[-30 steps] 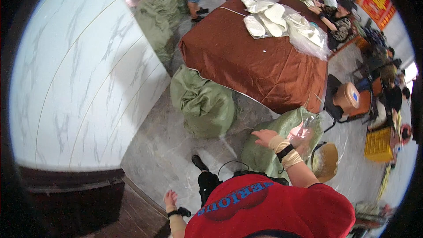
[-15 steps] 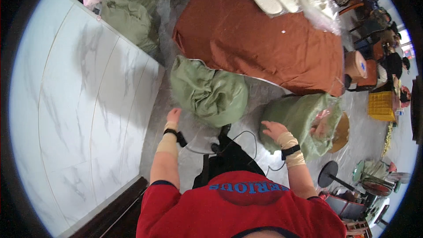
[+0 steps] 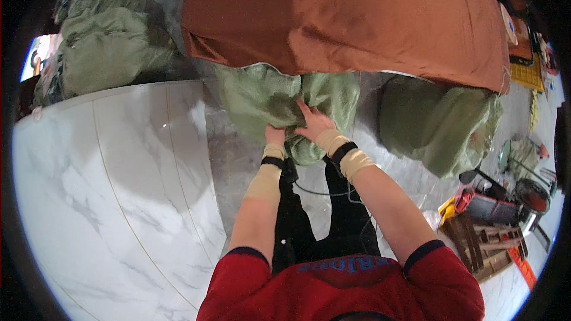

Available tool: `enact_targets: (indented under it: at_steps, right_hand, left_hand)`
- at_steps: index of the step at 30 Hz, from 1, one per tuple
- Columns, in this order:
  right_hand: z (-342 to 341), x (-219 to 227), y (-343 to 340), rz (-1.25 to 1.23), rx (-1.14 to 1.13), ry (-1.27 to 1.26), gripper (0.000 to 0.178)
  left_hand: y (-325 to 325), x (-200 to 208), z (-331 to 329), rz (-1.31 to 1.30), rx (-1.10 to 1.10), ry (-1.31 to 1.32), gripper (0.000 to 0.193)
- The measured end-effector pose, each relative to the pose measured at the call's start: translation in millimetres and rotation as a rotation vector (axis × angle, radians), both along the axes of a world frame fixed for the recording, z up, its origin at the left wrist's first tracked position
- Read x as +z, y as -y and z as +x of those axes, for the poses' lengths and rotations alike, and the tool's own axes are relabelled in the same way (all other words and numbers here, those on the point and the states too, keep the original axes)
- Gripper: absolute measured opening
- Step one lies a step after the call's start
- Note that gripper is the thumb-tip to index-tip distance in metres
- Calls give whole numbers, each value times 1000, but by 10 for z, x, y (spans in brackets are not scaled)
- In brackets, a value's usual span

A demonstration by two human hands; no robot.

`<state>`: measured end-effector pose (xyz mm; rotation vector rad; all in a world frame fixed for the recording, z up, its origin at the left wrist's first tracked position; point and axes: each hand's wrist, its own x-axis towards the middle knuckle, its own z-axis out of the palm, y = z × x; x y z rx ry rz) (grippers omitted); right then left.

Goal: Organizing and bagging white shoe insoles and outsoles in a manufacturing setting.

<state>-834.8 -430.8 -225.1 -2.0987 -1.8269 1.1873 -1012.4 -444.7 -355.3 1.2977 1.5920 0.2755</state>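
A bulging green woven sack point(image 3: 253, 98) stands on the floor in front of me, its far side against the hanging edge of a brown cloth point(image 3: 357, 30). My left hand point(image 3: 275, 135) is closed on a fold on the sack's near side, its fingertips tucked out of sight in the fabric. Just right of it, my right hand point(image 3: 319, 122) rests on the sack with thumb and forefinger spread apart. Both wrists carry beige wraps and black bands.
Another green sack point(image 3: 437, 122) stands to the right, partly under the cloth. More green sacks point(image 3: 110, 50) are piled at far left, behind a white marbled panel point(image 3: 148, 160). A dark cable point(image 3: 324, 193) loops by my legs. Wooden furniture point(image 3: 485, 241) and a fan point(image 3: 531, 196) stand at right.
My hands have come forward and inward from either side onto the middle sack. The view has moved closer to it, and the white slippers on the brown cloth have left the picture.
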Motion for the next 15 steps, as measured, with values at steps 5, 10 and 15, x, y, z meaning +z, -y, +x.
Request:
enact_targets:
  at_steps: [5,10,15]
  right_hand:
    - [241,-185,-136,221,-739,-351,40]
    - [60,456,-317,143,-919,-902,32]
    - [285,553,-348,190,-897,-743,30]
  left_hand:
    - [683,1118,-845,-263,707,581,44]
    - [1075,1471,-1923,-157,429,-129,28]
    - [-8,1840,-536,57,-205,366,26]
